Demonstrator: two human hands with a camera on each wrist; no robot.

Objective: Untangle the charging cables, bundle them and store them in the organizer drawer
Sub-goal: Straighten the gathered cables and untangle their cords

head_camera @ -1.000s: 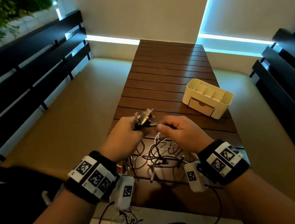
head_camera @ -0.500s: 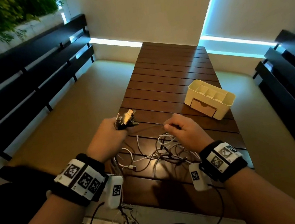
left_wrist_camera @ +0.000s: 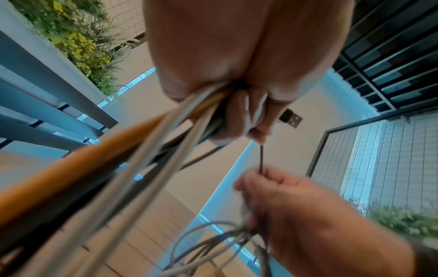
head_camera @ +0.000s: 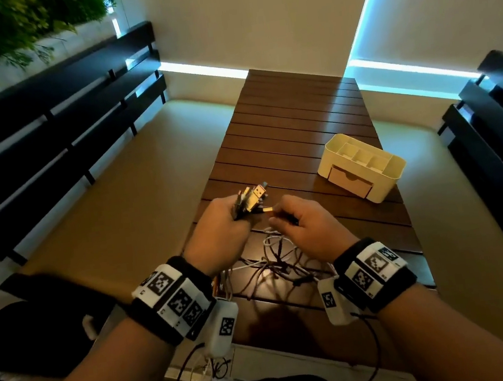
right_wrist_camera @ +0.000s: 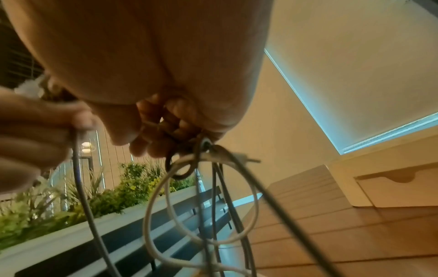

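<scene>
Several loops of white and dark charging cables (head_camera: 279, 263) lying slack on the near end of the slatted table (head_camera: 293, 128), under and between the wrists, still knotted together. Just above, left hand (head_camera: 217, 229) clenched round a sheaf of gathered plug ends (head_camera: 253, 199), cords trailing down from the fist. Close beside it, right hand (head_camera: 308, 224) pinching one thin dark cable (left_wrist_camera: 261, 159) near its gold-tipped plug (head_camera: 267, 210), tip almost touching the sheaf. Farther off to the right, cream organizer (head_camera: 364, 167) standing on the table, its drawer (head_camera: 350, 181) closed.

Judged step: sorting ends, feeding another plug into the held bunch; untangling only partly done, bundling and storing not begun. Next move likely needing the plug tucked under the left thumb, then the cord drawn free of the knot without tightening it.

Against half a second ago: hands drawn much closer together, right hand lifted off the pile toward the bunch.
</scene>
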